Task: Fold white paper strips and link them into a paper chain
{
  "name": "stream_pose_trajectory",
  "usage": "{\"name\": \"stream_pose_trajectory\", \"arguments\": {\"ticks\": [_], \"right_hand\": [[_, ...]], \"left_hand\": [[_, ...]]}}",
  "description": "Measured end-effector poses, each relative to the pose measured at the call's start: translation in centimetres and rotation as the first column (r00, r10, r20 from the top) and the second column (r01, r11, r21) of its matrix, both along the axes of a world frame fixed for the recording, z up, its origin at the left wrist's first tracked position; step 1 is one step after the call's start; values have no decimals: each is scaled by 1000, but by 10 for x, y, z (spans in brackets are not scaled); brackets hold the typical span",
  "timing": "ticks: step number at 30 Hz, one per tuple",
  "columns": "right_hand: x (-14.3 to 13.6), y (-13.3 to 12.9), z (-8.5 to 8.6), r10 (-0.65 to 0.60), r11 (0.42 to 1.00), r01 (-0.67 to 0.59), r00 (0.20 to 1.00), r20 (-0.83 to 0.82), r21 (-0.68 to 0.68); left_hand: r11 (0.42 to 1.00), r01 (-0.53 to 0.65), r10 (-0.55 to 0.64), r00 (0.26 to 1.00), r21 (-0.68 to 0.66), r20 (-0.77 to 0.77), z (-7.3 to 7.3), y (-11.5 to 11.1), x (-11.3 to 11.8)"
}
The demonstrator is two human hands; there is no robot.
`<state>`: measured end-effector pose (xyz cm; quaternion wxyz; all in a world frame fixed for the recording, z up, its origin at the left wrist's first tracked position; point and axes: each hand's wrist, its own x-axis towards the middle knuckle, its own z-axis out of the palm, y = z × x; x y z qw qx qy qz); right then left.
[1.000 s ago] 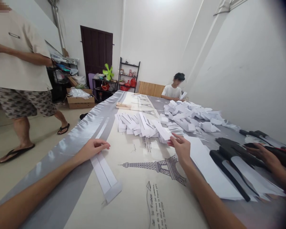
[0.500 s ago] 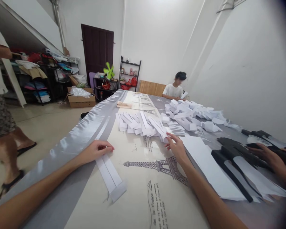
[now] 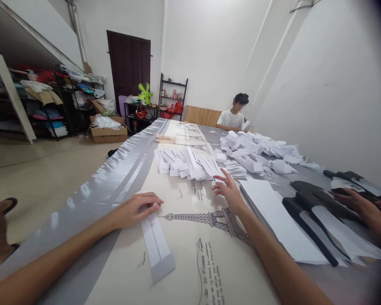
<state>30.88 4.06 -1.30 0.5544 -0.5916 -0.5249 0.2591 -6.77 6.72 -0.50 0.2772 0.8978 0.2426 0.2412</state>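
Note:
A folded white paper strip [image 3: 158,248] with a flap at its near end lies on the printed tablecloth [image 3: 178,228]. My left hand [image 3: 142,208] rests over the strip's far end, fingers bent together round it. My right hand [image 3: 227,188] has its fingers spread beside the near right edge of a row of folded papers [image 3: 187,163]; its fingertips touch or nearly touch the papers. To its right lies a stack of flat white sheets [image 3: 273,216].
A heap of folded white papers [image 3: 260,150] lies at the far right. Black-and-white items [image 3: 311,224] and another person's hand [image 3: 365,207] are at the right edge. A person [image 3: 233,114] sits at the table's far end. A wooden piece [image 3: 165,138] lies beyond the row.
My left hand and the paper strip have moved right and slightly nearer. My right hand has shifted slightly left. The person standing at the left has moved mostly out of view.

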Motion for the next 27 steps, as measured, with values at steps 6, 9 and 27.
{"name": "stream_pose_trajectory", "arguments": {"ticks": [6,9,27], "right_hand": [[26,-11,13,-210,971,231,947,243,-60],[57,-19,23,-351,903,424,820,452,-68],[78,-42,36,-309,667,725,480,821,-173]], "left_hand": [[962,167,-148,984,215,-105,-4,-5,1],[952,182,-161,982,245,-101,-6,-6,1],[946,202,-165,973,254,-162,-5,-5,3]]}}
